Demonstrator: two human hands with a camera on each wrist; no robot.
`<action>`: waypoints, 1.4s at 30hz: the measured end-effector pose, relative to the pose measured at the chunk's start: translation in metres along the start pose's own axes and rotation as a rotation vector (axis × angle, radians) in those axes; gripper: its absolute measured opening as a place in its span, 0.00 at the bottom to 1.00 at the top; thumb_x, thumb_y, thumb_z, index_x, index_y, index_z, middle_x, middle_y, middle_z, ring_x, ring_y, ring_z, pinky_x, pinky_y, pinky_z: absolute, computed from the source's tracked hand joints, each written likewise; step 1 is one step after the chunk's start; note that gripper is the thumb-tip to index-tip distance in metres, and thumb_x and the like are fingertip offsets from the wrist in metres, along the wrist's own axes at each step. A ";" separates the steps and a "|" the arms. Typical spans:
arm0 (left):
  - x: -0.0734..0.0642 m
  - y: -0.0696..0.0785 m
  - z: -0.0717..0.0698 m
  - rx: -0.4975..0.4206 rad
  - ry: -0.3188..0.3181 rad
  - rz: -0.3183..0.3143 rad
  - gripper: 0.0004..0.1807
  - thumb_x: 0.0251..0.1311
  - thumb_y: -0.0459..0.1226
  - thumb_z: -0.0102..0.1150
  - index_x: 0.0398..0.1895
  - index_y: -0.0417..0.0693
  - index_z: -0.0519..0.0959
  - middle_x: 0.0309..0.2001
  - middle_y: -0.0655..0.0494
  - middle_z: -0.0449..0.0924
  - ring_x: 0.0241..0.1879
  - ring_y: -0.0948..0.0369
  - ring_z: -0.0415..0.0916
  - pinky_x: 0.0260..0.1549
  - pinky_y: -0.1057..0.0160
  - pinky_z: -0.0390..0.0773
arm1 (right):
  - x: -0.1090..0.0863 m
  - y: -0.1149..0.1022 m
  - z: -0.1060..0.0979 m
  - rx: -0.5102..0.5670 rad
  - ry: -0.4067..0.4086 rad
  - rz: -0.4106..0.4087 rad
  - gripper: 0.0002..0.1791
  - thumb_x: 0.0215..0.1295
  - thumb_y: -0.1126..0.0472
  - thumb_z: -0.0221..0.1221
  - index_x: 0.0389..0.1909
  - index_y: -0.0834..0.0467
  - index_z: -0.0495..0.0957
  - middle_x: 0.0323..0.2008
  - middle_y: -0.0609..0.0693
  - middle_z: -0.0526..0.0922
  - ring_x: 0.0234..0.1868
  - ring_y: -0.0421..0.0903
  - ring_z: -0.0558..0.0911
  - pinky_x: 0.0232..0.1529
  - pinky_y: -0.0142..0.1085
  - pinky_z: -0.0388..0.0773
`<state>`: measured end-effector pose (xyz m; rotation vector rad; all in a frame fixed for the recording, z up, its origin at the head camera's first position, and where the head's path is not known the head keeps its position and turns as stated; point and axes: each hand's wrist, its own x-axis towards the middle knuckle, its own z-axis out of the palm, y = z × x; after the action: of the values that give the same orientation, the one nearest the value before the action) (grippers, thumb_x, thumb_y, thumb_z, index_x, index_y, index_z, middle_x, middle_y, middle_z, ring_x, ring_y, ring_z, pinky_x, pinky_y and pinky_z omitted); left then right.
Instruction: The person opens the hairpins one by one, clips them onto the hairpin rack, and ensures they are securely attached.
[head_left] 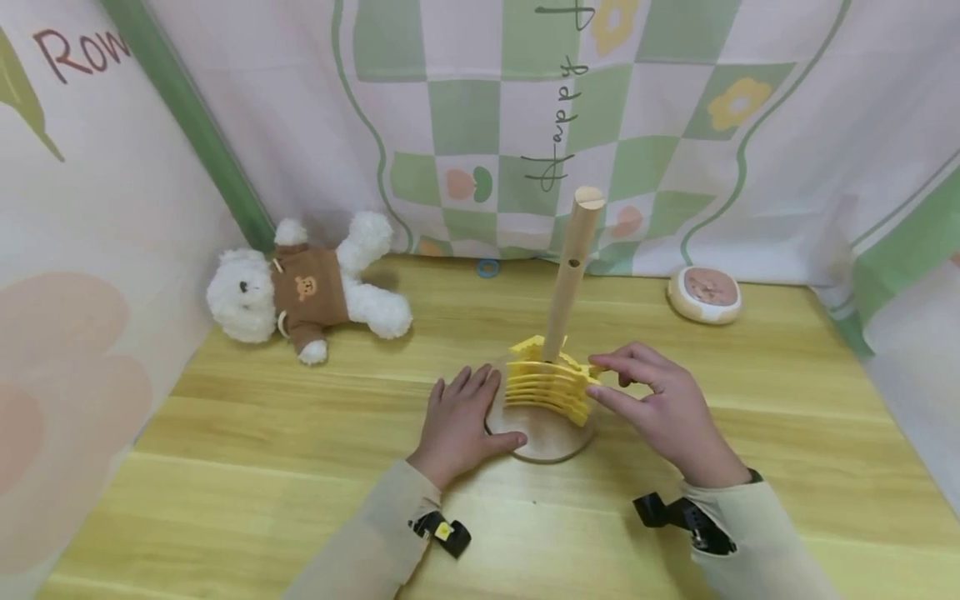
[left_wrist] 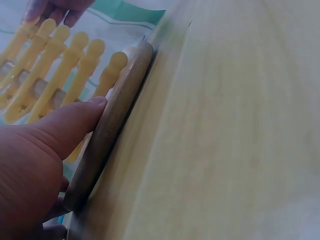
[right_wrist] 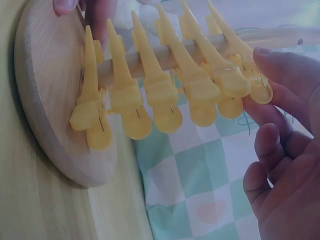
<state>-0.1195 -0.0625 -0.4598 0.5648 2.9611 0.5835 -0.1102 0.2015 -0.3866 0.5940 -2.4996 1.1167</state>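
A light wooden post (head_left: 567, 287) rises from a round wooden base (head_left: 551, 442) on the table. Around its lower part, several curved yellow plastic hair clips (head_left: 543, 398) sit one above another. In the right wrist view, thin metal pins show near the rounded ends of the clips (right_wrist: 167, 117). My right hand (head_left: 663, 408) pinches an end of the uppermost clip (right_wrist: 260, 90) between thumb and index finger. At the left edge of the base, my left hand (head_left: 465, 429) rests with fingers extended, its thumb (left_wrist: 82, 117) lying on the base.
A white plush toy in a brown top (head_left: 311, 287) lies at the back left. A small blue ring (head_left: 487, 267) lies near the back cloth (head_left: 465, 117). Toward the back right sits a round cream-and-pink object (head_left: 705, 295). Wooden table surface (head_left: 300, 467) surrounds the base.
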 end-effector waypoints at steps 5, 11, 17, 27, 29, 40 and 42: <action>0.000 -0.001 0.001 0.003 0.009 -0.001 0.54 0.54 0.71 0.59 0.77 0.50 0.61 0.77 0.51 0.58 0.76 0.46 0.53 0.70 0.34 0.50 | -0.001 0.002 0.000 -0.008 -0.005 0.007 0.19 0.55 0.66 0.73 0.50 0.57 0.86 0.41 0.43 0.84 0.37 0.39 0.74 0.33 0.25 0.69; 0.000 -0.002 0.003 -0.027 0.008 -0.007 0.54 0.53 0.70 0.61 0.77 0.50 0.62 0.77 0.52 0.58 0.76 0.46 0.53 0.70 0.34 0.49 | -0.006 0.004 0.002 0.017 0.001 0.073 0.21 0.57 0.64 0.72 0.53 0.56 0.85 0.47 0.46 0.85 0.42 0.38 0.76 0.45 0.28 0.71; -0.001 -0.002 0.003 -0.044 0.022 -0.004 0.54 0.52 0.69 0.62 0.76 0.49 0.63 0.76 0.51 0.60 0.76 0.46 0.53 0.70 0.34 0.49 | -0.008 0.005 0.004 0.035 0.018 0.110 0.21 0.57 0.65 0.73 0.53 0.57 0.84 0.48 0.47 0.85 0.45 0.38 0.76 0.46 0.30 0.71; -0.002 -0.002 0.001 -0.040 0.015 -0.007 0.54 0.53 0.69 0.62 0.77 0.49 0.62 0.77 0.50 0.59 0.76 0.45 0.53 0.70 0.34 0.48 | -0.002 0.005 0.003 -0.007 0.027 -0.002 0.19 0.56 0.68 0.72 0.51 0.58 0.86 0.47 0.49 0.86 0.47 0.39 0.77 0.39 0.22 0.74; -0.002 -0.001 0.000 -0.042 0.015 -0.006 0.54 0.53 0.69 0.62 0.77 0.49 0.63 0.76 0.50 0.59 0.76 0.45 0.53 0.70 0.34 0.48 | -0.001 0.006 0.001 -0.020 0.028 -0.029 0.20 0.55 0.70 0.72 0.51 0.58 0.86 0.47 0.49 0.86 0.49 0.39 0.77 0.44 0.22 0.72; -0.001 0.000 0.000 -0.042 0.008 -0.006 0.55 0.53 0.70 0.61 0.77 0.50 0.61 0.77 0.51 0.58 0.76 0.46 0.52 0.70 0.34 0.48 | 0.005 0.006 -0.005 -0.011 0.001 -0.019 0.19 0.56 0.68 0.71 0.50 0.58 0.86 0.47 0.49 0.87 0.48 0.35 0.76 0.39 0.22 0.74; -0.001 -0.001 0.001 -0.040 0.011 -0.004 0.55 0.53 0.70 0.61 0.77 0.50 0.62 0.77 0.51 0.58 0.76 0.46 0.52 0.70 0.34 0.48 | 0.007 0.007 -0.005 -0.019 -0.006 -0.026 0.18 0.56 0.68 0.72 0.49 0.59 0.87 0.47 0.48 0.87 0.48 0.36 0.76 0.40 0.23 0.74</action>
<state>-0.1189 -0.0631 -0.4606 0.5541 2.9531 0.6457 -0.1188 0.2078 -0.3845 0.6231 -2.4975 1.0822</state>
